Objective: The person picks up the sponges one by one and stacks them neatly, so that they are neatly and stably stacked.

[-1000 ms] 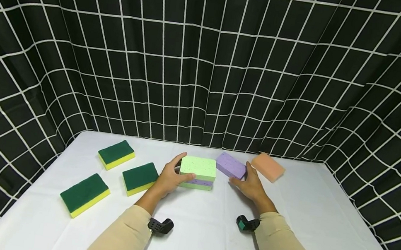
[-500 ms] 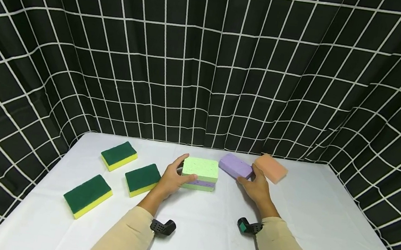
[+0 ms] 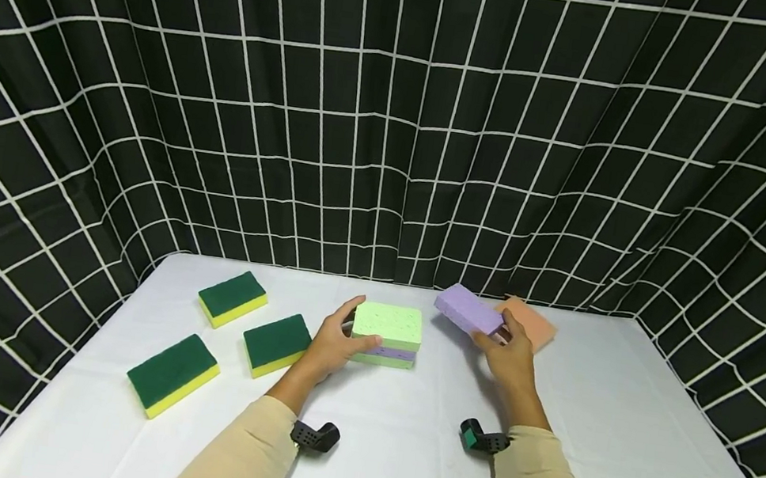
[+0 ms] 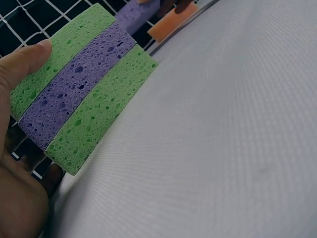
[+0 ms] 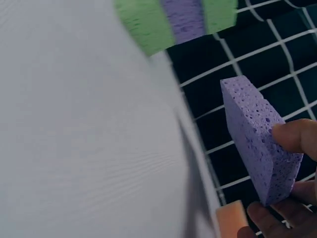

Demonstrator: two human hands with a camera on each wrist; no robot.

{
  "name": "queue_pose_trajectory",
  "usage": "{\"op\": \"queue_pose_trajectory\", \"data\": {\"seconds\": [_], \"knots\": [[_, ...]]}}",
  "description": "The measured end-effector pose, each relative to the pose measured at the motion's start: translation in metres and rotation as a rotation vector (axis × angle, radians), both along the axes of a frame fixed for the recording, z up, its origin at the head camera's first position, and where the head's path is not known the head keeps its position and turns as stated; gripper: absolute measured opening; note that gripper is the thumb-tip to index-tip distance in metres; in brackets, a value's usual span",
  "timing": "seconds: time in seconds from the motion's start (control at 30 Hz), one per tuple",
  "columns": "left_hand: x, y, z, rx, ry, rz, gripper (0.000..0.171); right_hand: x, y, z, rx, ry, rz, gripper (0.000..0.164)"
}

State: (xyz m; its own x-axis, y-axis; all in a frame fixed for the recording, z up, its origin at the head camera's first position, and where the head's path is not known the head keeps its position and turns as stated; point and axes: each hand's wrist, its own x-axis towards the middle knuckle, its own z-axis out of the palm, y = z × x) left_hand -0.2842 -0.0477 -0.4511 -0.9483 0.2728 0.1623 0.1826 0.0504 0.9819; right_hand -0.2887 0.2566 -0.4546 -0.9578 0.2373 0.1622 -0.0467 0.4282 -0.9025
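Note:
Three sponges stand stacked near the middle of the table: a light green sponge (image 3: 389,323) on top, a purple sponge (image 4: 74,82) between, and another green sponge (image 4: 101,109) at the bottom. My left hand (image 3: 333,344) grips the stack's left end, thumb in front and fingers behind, partly hidden. To the right, my right hand (image 3: 513,360) pinches a second purple sponge (image 3: 466,309) by its right end, holding it tilted above the table. In the right wrist view that purple sponge (image 5: 257,134) sits between thumb and fingers. Behind the right hand lies an orange sponge (image 3: 534,326), partly covered.
On the left side of the white table (image 3: 400,448) lie three green-and-yellow scouring sponges: one at the back (image 3: 232,298), one near my left forearm (image 3: 277,343) and one at the front (image 3: 173,374). A black curtain with white grid lines (image 3: 396,129) surrounds the back and sides.
My right hand has taken hold of the purple sponge, lifted it off the table and shifted right, covering part of the orange sponge. My left hand has stayed on the stack.

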Motion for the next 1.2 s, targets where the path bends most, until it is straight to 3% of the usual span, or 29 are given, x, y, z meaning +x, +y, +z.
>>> {"op": "queue_pose_trajectory", "data": {"seconds": [0.23,0.5,0.77,1.2], "knots": [[-0.001,0.000,-0.001,0.010,0.001,-0.003,0.080,0.005,0.004,0.019,-0.049,0.083,-0.035,0.078],[-0.021,0.006,-0.029,0.015,0.010,0.018,0.085,0.018,0.001,0.045,-0.107,0.142,-0.042,0.080],[-0.021,0.005,-0.030,0.013,0.016,0.038,0.084,0.028,-0.007,0.068,-0.150,0.217,0.032,0.079],[-0.023,0.003,-0.033,0.012,0.001,0.024,0.086,0.042,-0.021,0.079,-0.178,0.345,0.176,0.078]]}}
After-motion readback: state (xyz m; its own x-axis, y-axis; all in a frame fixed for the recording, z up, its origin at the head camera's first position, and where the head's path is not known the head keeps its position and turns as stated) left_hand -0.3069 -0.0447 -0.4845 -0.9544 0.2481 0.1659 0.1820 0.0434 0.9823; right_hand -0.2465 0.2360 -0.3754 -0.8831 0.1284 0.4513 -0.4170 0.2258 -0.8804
